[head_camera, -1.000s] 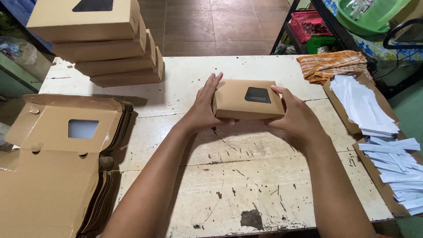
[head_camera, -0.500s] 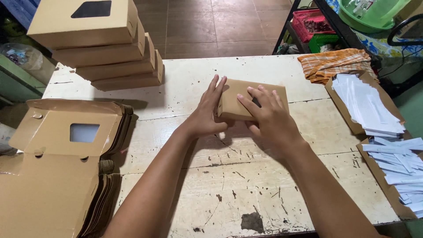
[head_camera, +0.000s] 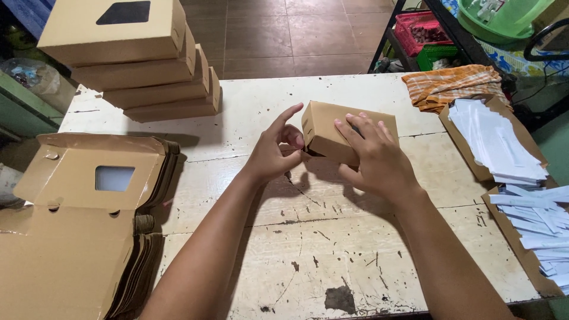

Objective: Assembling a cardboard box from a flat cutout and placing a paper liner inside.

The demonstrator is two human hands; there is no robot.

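1. A small brown cardboard box [head_camera: 332, 133] sits at the middle of the white, scuffed worktop [head_camera: 332, 255], tipped up a little on its near-left corner.
2. The right hand [head_camera: 376, 157] lies flat over the top of the box, fingers spread, pressing down and covering most of the lid.
3. The left hand [head_camera: 274, 154] is at the box's left end, thumb and fingertips touching that end panel, the hand loosely spread rather than clenched around anything.
4. Neither hand lifts the box clear; its far side rests on the worktop.
5. Far left, a stack of finished boxes [head_camera: 142, 65] stands on the worktop corner, the top one showing a dark window cut-out.
6. Near left, a pile of flat box blanks [head_camera: 71, 237] hangs over the worktop edge, the top sheet showing a pale window.
7. To the right, an orange striped cloth [head_camera: 453, 86] lies crumpled beside a cardboard tray [head_camera: 515, 237] of white paper strips [head_camera: 498, 142].
8. Beyond the worktop, a green basin [head_camera: 504, 18] and a red crate [head_camera: 421, 32] are visible by the tiled floor.
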